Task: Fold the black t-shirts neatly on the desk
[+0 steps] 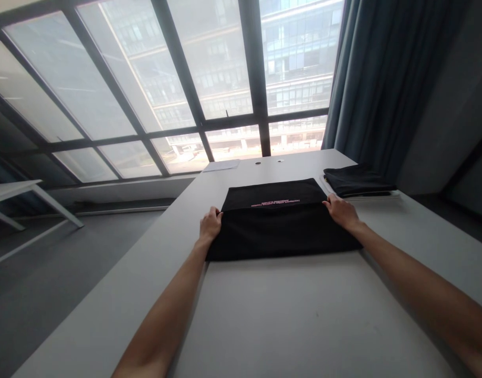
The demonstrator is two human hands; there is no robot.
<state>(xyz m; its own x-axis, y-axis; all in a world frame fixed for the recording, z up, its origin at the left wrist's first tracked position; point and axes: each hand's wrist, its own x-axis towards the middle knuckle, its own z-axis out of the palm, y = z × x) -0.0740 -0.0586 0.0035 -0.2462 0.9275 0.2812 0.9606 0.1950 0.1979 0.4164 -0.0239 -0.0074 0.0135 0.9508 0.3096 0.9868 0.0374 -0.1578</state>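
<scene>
A black garment point(284, 231) lies folded into a wide rectangle on the white table, with a line of pink print near its upper part. One layer is folded across it, and its edge runs just below the print. My left hand point(211, 224) pinches that edge at the left side. At the right side, my right hand point(341, 210) grips the other end of the same edge, fingers closed. The cloth between my hands looks fairly flat. Which kind of garment it is, I cannot tell.
Right of the garment, dark folded cloth point(357, 179) rests on something white. A white sheet point(221, 165) and a small dark round piece point(258, 163) are at the far end of the white table point(280, 315). Beyond stand windows and a blue curtain point(375, 79); another table point(12, 190) is at left.
</scene>
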